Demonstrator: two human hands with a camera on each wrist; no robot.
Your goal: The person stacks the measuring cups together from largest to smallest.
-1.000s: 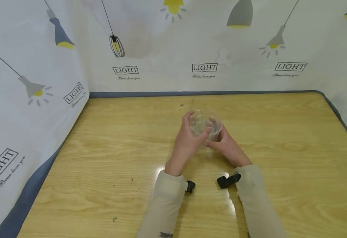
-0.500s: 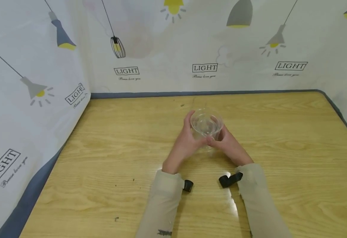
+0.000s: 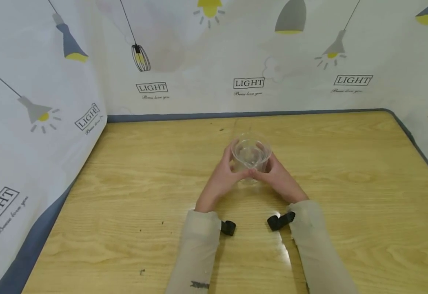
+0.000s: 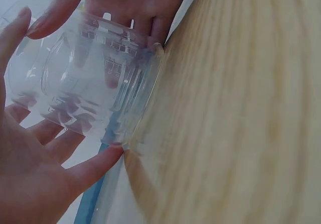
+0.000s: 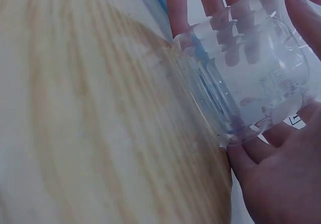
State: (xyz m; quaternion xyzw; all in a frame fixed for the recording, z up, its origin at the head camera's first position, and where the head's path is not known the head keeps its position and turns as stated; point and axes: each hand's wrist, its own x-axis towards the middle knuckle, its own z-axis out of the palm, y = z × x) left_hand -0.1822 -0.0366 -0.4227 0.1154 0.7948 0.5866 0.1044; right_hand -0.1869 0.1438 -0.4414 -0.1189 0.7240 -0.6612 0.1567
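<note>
A clear beaker (image 3: 251, 158) with a pouring lip stands upright at mid-table in the head view, its lip toward the person. My left hand (image 3: 222, 174) holds it from the left, fingers round the side. From the right, my right hand (image 3: 281, 179) grips the opposite side, and both thumbs meet at the near wall. In the left wrist view, white scale marks show on the beaker (image 4: 100, 78), and a second curved edge shows inside. Its base is right at the tabletop in the right wrist view, with the little finger (image 5: 241, 161) beside it.
The wooden table (image 3: 125, 171) has a dark blue-grey edge at the back. White sheeting (image 3: 199, 53) printed with lamps surrounds it behind and at the sides. Black wrist mounts (image 3: 280, 221) stick out from both beige sleeves (image 3: 199, 249).
The left thumb has moved from over the beaker's rim down to its near wall, meeting the right thumb. The beaker stays at about the same spot; the head view has shifted slightly.
</note>
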